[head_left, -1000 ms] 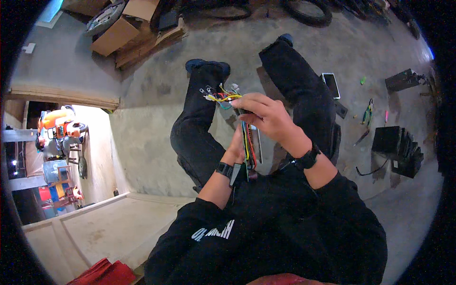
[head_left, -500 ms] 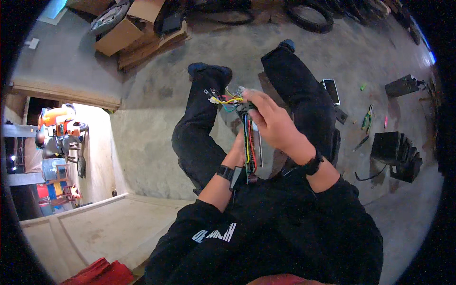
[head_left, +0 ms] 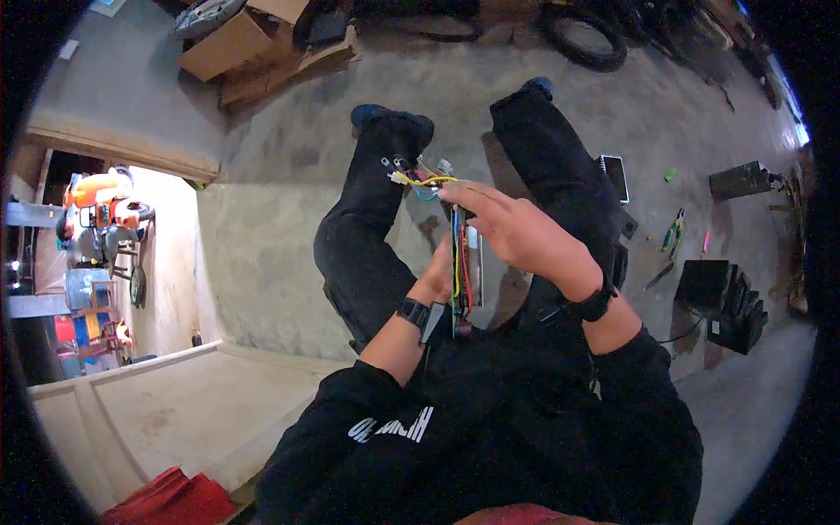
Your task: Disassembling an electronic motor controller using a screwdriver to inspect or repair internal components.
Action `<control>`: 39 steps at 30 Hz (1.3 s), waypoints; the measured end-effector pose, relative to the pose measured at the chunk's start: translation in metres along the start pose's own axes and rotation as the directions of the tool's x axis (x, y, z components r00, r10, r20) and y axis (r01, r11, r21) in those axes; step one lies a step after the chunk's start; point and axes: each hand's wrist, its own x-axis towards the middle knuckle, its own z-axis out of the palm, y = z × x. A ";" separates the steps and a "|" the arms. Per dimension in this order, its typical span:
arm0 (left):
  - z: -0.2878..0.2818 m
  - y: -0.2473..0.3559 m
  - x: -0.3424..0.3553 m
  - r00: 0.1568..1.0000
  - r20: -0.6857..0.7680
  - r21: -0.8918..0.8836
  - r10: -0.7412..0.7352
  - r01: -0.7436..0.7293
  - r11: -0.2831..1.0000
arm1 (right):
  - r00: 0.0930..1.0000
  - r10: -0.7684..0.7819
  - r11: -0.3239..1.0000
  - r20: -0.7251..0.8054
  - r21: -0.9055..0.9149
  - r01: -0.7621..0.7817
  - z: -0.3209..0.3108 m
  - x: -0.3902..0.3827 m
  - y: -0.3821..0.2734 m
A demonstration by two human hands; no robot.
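Observation:
Between my legs a long, narrow circuit board (head_left: 456,293) is held on edge, with red, yellow and blue wires running along it. My left hand (head_left: 437,278) grips it from the left, its fingers mostly hidden behind the board. At the board's far end, my right hand (head_left: 538,234) has its fingers bent together over the base of a bundle of wires (head_left: 418,178). The loose wire ends, with white plugs and ring terminals, stick out to the left past my fingertips. What lies under the right fingers is partly covered.
On the floor to the right are a metal casing (head_left: 615,178), green-handled pliers (head_left: 673,231), a pink pen-like stick (head_left: 706,241), several black battery-like blocks (head_left: 722,297) and another black block (head_left: 740,180). Tyres (head_left: 582,39) and a cardboard box (head_left: 226,45) stand at the back.
My right hand has tilted flatter, its wrist moving right and its fingers lower over the wires. My left hand keeps its hold on the circuit board. The view has shifted slightly.

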 end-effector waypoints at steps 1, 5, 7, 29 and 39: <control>0.002 0.000 0.001 0.999 -0.041 0.003 -0.003 0.003 1.000 | 0.997 0.057 0.998 0.050 -0.001 -0.057 -0.004 0.001 -0.002; -0.011 -0.002 0.012 0.995 -0.096 -0.040 -0.009 0.005 0.999 | 0.999 0.035 0.999 0.015 0.004 -0.035 0.002 0.000 0.004; -0.026 -0.009 0.016 0.995 -0.096 -0.028 -0.006 0.003 1.000 | 0.998 0.061 0.998 0.006 0.019 -0.061 0.005 0.001 0.005; -0.011 -0.002 0.017 0.996 -0.074 0.021 -0.040 0.042 0.999 | 0.983 0.096 0.995 -0.153 0.023 -0.094 0.007 -0.019 0.009; -0.016 -0.006 0.000 0.997 -0.023 0.089 -0.071 0.073 0.993 | 0.982 0.023 0.996 0.186 -0.085 -0.007 -0.017 -0.004 0.002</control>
